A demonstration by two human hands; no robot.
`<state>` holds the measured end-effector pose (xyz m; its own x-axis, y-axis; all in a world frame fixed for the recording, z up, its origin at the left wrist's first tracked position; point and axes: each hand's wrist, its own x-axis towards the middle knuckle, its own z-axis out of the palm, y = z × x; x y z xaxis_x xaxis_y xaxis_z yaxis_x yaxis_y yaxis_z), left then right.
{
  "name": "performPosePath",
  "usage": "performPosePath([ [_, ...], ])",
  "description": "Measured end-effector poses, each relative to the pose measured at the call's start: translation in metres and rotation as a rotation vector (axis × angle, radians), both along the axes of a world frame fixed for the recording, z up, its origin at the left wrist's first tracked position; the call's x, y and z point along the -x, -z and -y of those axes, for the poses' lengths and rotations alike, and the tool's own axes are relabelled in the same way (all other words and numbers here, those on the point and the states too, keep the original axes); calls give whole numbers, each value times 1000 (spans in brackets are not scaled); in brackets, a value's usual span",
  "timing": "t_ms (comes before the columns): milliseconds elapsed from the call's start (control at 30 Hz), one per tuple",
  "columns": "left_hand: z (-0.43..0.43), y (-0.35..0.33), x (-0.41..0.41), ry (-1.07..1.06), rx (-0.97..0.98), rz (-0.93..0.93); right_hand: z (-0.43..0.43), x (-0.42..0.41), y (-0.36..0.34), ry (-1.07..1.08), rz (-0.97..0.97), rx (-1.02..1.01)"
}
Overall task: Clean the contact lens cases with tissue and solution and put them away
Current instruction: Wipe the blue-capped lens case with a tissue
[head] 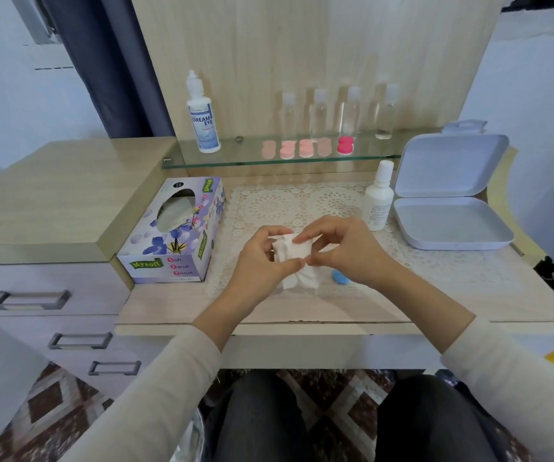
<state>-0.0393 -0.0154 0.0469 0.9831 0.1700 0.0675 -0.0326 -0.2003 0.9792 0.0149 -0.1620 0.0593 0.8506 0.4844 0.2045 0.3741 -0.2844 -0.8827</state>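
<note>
The left hand [262, 261] and right hand [345, 251] both pinch a crumpled white tissue [297, 261] above the worktop [335, 308]. A blue case part [339, 276] lies just beside the right hand. Pink lens cases [305, 149] line the glass shelf [235, 160].

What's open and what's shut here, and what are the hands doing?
White box: lid open, empty.
Tissue box: open, tissue showing.
Tissue: crumpled, held by left hand and right hand.
Dream Eye bottle: upright, capped.
Small white bottle: upright, capped.
Clear bottles: upright, capped.
Pink cases: shut, on glass shelf.
Blue piece: on mat, partly hidden.
</note>
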Motion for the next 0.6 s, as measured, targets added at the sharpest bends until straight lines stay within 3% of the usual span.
performPosePath([
  [300,-10,5,0,-91,53,26,1,-2,6,32,-2,38],
  [500,-33,6,-6,-28,-104,-14,13,-13,19,52,143,592],
  [600,-37,5,-11,21,-151,-30,13,-11,28,60,184,691],
])
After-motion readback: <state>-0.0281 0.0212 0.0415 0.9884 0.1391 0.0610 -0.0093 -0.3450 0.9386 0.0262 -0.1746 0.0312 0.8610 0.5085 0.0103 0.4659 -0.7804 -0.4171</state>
